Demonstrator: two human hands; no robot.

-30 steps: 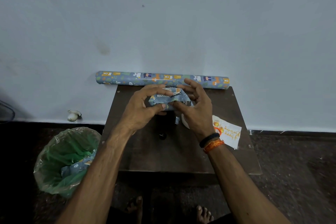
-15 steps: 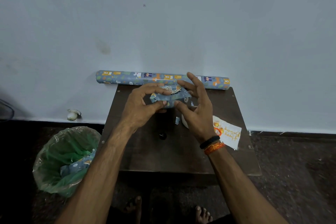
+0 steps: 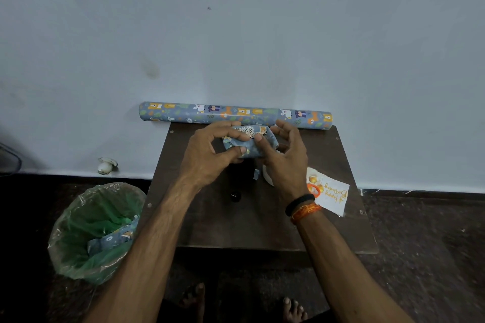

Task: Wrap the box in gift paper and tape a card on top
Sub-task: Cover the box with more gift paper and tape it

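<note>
We are working over the table (image 3: 236, 223), the gift paper roll (image 3: 183, 113) lying just beyond our hands. The card (image 3: 332, 195) is lying right of our right hand (image 3: 286, 165); both it and our left hand (image 3: 207, 157) are gripping the half-wrapped box (image 3: 249, 141) between them.

You see a blue-grey roll of gift paper (image 3: 235, 115) printed with orange and white animals behind the dark brown desk (image 3: 252, 220). Right of the desk's middle lies a white card (image 3: 331, 195) with gold lettering; left of the desk, a green-lined bin (image 3: 91, 231).
</note>
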